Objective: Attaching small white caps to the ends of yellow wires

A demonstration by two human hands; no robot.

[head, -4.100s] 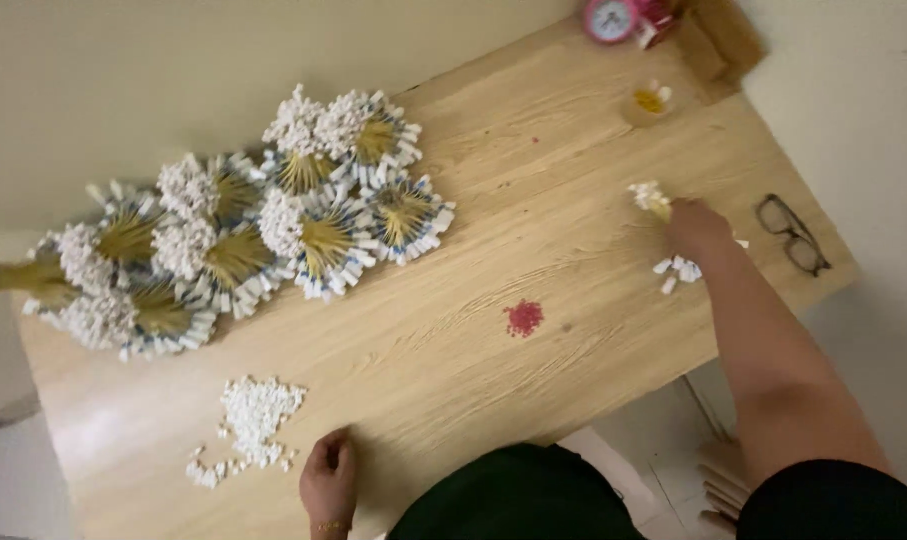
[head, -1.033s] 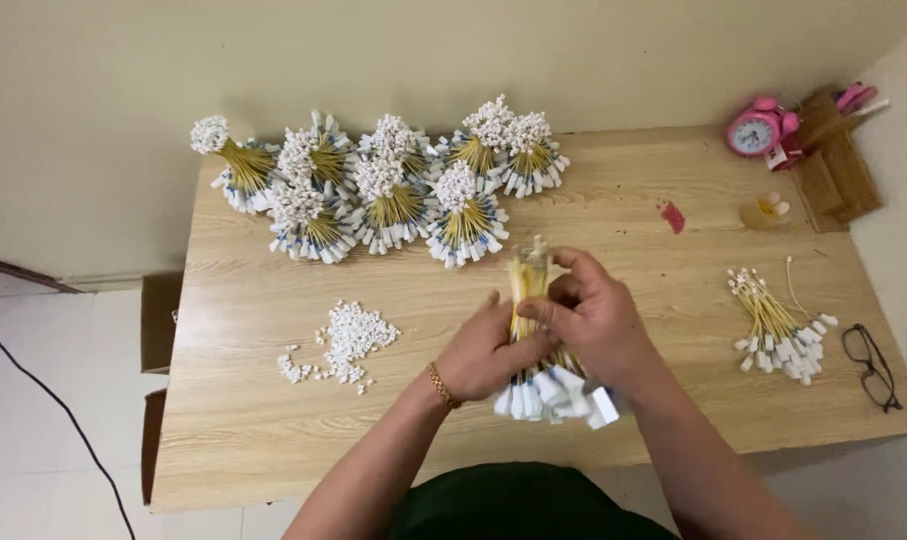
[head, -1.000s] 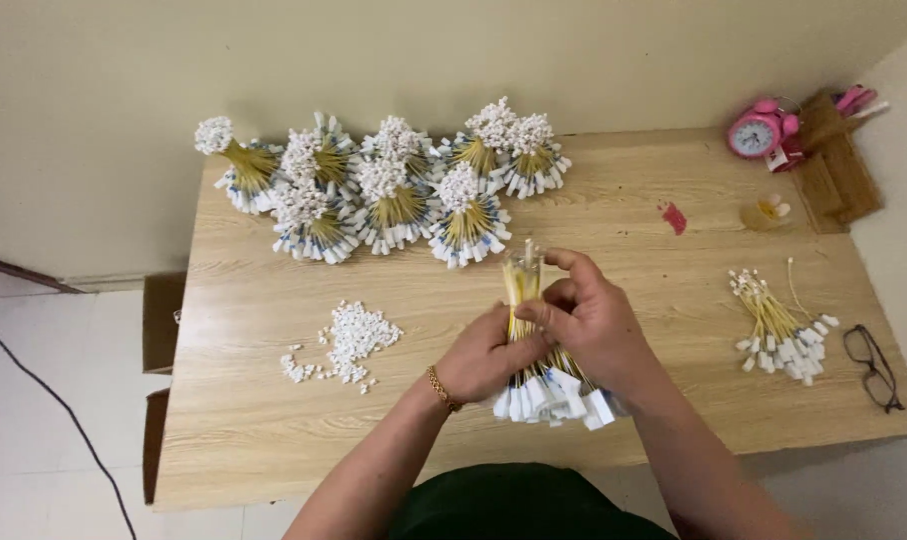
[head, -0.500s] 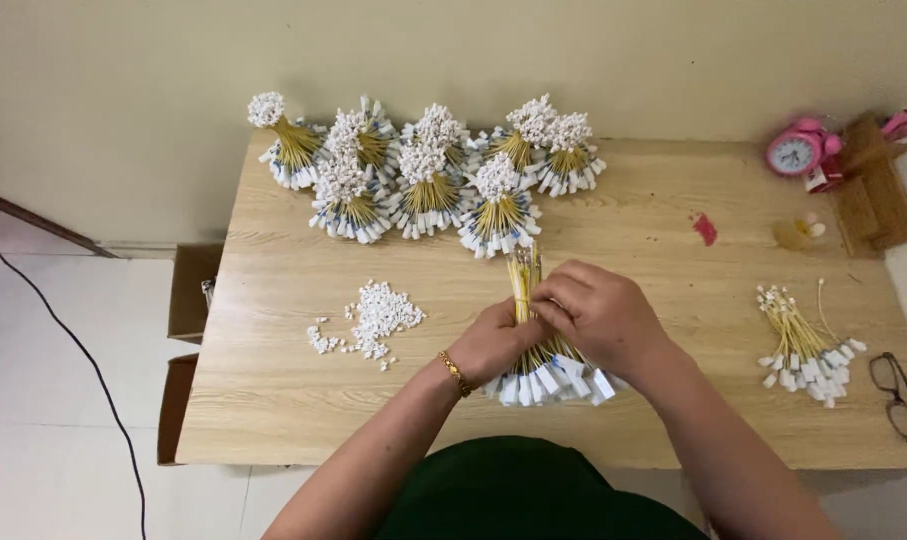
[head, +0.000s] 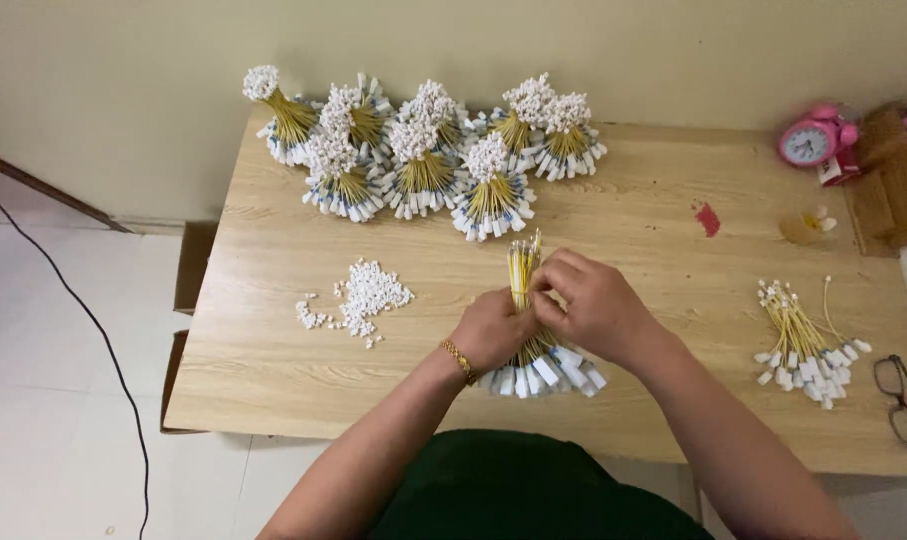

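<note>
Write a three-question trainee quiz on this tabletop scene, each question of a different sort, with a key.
1. True or false: both hands grip the same bundle of yellow wires.
2. Multiple choice: the pile of small white caps lies (A) beside the pink alarm clock, (B) on the bare table on the left hand's side, (C) on the floor.
3. Fill in: the eyeglasses lie near the table's ____ edge, on the person's own side naming.

Key
1. True: the left hand and right hand close round it, white tags fanned toward the person.
2. B.
3. Right, past the loose wires; the pink alarm clock stands farther back.
</note>
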